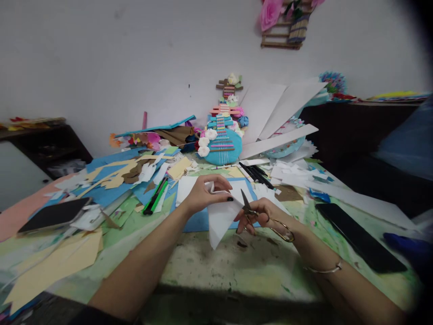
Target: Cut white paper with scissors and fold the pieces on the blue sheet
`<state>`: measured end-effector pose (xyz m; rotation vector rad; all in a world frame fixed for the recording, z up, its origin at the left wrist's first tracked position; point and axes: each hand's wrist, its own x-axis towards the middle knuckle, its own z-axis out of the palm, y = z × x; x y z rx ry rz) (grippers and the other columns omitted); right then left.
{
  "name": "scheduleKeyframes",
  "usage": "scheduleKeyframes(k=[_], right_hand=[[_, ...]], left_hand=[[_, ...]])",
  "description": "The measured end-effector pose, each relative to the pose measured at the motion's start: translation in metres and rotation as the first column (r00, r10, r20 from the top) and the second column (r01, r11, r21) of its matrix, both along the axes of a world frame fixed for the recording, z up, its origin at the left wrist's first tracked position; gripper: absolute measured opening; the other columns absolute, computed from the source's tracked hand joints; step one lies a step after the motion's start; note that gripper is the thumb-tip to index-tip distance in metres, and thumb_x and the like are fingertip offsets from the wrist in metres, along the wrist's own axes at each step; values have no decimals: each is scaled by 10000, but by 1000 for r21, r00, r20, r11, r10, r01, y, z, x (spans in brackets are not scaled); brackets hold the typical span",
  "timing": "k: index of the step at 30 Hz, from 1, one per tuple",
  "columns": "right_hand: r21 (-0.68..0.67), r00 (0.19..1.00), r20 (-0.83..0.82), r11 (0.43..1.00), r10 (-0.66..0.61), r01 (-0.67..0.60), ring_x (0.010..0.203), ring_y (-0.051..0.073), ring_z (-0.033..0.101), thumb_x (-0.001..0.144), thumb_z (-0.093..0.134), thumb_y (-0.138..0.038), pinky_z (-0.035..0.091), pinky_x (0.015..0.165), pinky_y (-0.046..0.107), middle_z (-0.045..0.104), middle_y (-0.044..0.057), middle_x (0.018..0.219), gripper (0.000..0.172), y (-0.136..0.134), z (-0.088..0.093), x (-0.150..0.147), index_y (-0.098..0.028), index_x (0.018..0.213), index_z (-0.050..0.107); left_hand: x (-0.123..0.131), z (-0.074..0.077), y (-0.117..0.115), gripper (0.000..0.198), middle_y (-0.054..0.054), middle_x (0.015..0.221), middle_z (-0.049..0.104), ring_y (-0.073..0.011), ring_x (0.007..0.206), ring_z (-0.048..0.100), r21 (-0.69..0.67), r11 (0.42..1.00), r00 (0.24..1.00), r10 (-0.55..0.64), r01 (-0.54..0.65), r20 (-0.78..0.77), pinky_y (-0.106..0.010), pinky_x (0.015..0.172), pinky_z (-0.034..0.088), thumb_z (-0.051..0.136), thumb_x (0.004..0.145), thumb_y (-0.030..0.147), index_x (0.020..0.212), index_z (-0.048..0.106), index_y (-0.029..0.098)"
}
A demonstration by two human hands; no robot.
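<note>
Folded white paper (221, 219) is pinched in my left hand (204, 193), its pointed lower corner hanging over the front of the table. My right hand (259, 215) holds a pair of scissors (249, 210) with gold handles, their blades pointing up and to the left beside the paper's right edge. The blades look nearly closed and are not visibly cutting. Fingers of my right hand are close to the paper's right corner; whether they touch it I cannot tell. Under both hands lies a blue sheet (196, 223) with white paper on it.
A green box cutter (155, 197) lies to the left, near scattered paper scraps and a dark tablet-like object (56, 214). Black pens (257, 175) and a black phone (358, 237) are on the right. A blue paper lute (223, 146) stands at the back against the wall.
</note>
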<state>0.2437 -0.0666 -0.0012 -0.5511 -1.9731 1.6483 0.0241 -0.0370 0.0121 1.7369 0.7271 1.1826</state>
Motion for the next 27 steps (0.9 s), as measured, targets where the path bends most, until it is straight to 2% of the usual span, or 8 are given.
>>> scheduleKeyframes(k=[9,14,22,27], right_hand=[[4,1000,18,1000,9,-9,532,114,513,702,501,-727,426,539,271,680,195,822,775,-1,-1,0,-29,1021,608],[2,1000,19,1000,4,-4,529,110,506,695,509,-728,419,525,262,679,179,796,763,-1,0,0,-34,994,616],[-33,996,69,998,-50,53,401,78,450,626,597,-713,348,403,202,616,57,549,692,2,-1,1,-57,845,634],[-60,993,88,995,-79,84,349,57,392,624,617,-689,290,354,174,540,-7,445,639,6,-7,1,-75,802,632]], left_hand=[[0,0,0,245,-56,768,678,-144,692,646,22,1000,999,3,-3,-34,-216,627,519,788,597,270,753,673,121],[-2,0,1,278,-63,832,684,-145,721,651,56,998,996,-37,41,-80,-221,643,527,796,581,258,798,678,130],[-5,1,2,336,-70,805,682,-155,737,655,21,997,992,-77,79,-95,-227,645,536,797,583,262,862,670,126],[-7,4,2,331,-56,760,680,-153,718,650,31,999,994,-36,39,-99,-218,615,521,798,579,257,857,670,132]])
